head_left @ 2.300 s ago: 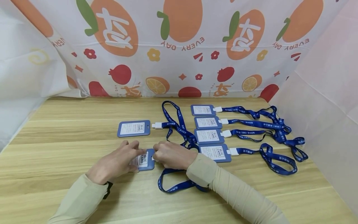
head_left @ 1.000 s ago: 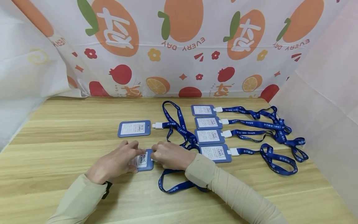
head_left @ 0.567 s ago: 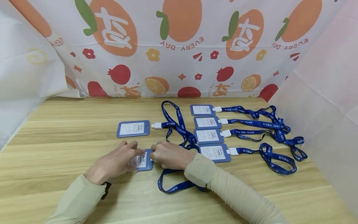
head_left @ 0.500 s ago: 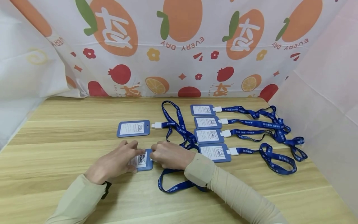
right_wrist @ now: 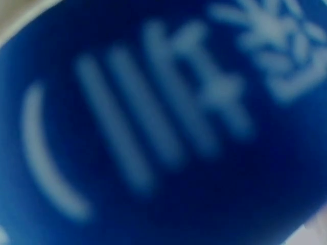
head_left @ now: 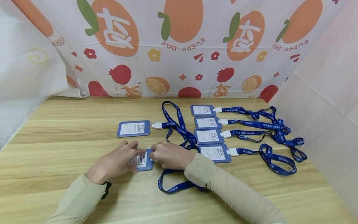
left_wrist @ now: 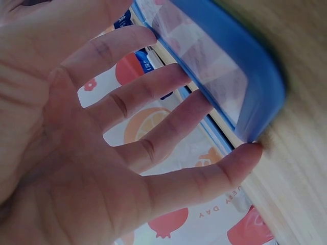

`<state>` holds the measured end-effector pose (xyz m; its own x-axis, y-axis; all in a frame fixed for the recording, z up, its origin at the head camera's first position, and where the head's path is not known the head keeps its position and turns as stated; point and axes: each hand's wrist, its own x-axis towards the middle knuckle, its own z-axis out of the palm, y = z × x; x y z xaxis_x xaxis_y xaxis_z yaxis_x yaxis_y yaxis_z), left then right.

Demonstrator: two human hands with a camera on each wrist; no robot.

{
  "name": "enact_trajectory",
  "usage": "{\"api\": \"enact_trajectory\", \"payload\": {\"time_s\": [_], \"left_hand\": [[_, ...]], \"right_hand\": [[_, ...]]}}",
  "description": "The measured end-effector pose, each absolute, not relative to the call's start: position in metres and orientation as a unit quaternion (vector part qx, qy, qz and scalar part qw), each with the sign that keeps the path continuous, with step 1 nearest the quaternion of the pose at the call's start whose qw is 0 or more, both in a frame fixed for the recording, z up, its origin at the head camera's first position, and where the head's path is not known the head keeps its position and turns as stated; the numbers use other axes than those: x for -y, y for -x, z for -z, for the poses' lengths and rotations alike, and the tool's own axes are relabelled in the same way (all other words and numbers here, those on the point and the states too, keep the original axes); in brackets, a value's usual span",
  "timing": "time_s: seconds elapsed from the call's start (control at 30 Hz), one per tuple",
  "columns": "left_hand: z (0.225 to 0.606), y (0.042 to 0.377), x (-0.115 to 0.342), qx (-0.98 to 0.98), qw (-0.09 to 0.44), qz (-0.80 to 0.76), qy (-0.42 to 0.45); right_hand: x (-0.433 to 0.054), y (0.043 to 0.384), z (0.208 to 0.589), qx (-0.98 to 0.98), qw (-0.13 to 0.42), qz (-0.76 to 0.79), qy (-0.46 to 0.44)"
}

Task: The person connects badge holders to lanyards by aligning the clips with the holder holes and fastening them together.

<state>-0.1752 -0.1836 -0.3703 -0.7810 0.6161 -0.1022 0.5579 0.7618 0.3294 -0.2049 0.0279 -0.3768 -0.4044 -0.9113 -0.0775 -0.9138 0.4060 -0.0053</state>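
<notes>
In the head view my left hand (head_left: 114,161) steadies a blue ID card holder (head_left: 142,160) flat on the table, thumb at its near edge and fingers along the far side. The left wrist view shows those fingertips (left_wrist: 249,153) spread along the holder's blue rim (left_wrist: 263,97). At the slotted end, my right hand (head_left: 172,155) pinches the white clip of a blue lanyard (head_left: 176,187); the fingers hide most of the clip, so whether it is hooked in cannot be seen. Blurred lanyard strap (right_wrist: 168,153) fills the right wrist view.
Behind the hands lies another card holder (head_left: 133,128), apart from the white clip (head_left: 157,125) of its lanyard. To the right, several card holders (head_left: 208,136) lie in a column, joined to lanyards (head_left: 279,168). A fruit-print cloth (head_left: 181,68) hangs at the table's back edge.
Since the earliest frame, the right hand's fingertips have shifted slightly left to the holder's slotted end, and the holder has slid a little left. The other holders and lanyards stay put.
</notes>
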Motion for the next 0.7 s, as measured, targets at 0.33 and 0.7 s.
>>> {"api": "enact_trajectory", "payload": {"time_s": [0.33, 0.7], "left_hand": [[0.3696, 0.1747, 0.1829, -0.932, 0.102, -0.141, -0.317], [0.3700, 0.1747, 0.1832, -0.932, 0.099, -0.142, -0.317]], "right_hand": [[-0.0264, 0.2049, 0.3759, -0.840, 0.040, -0.027, 0.541], [-0.0261, 0.2041, 0.3749, -0.841, 0.041, -0.032, 0.539]]}}
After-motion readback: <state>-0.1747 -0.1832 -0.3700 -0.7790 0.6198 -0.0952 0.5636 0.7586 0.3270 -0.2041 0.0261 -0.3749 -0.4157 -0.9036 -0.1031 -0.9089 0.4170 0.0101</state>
